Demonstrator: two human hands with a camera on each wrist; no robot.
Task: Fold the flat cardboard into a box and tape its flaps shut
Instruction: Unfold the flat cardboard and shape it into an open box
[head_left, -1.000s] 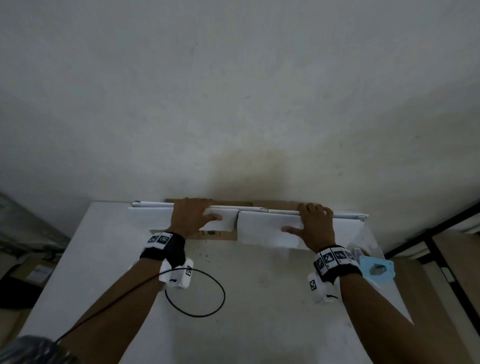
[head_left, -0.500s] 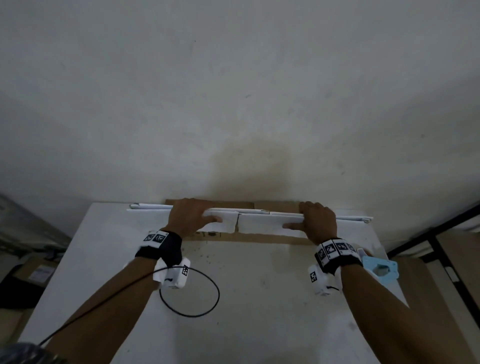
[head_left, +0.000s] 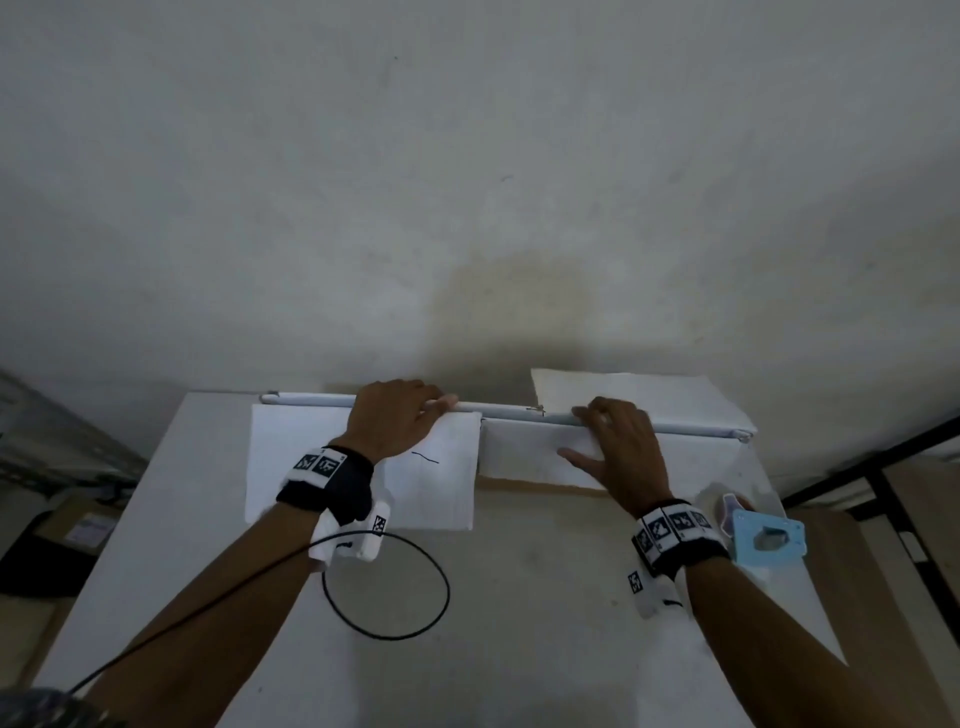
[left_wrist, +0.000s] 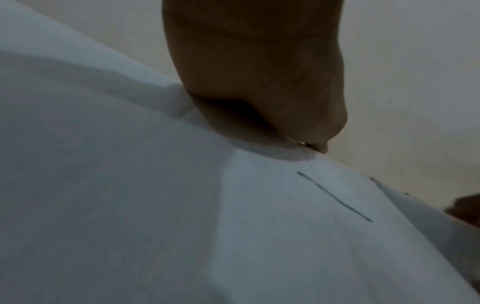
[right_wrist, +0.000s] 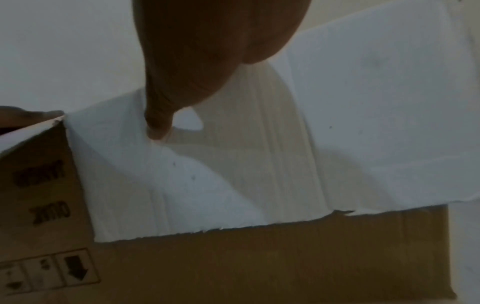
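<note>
Head: looking forward and down from above onto the table and wall. Left wrist: aiming along the left hand, very near the cardboard. Right wrist: aiming along the right hand, equally near. Sharing the cardboard's white flaps with the head view.

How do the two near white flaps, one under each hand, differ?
The left flap bears a short dark pen line; the right flap shows none. The left flap looks longer; the right flap ends sooner, with brown cardboard showing below it. Both are white and join one folded edge, which the left hand and right hand grip.
</note>
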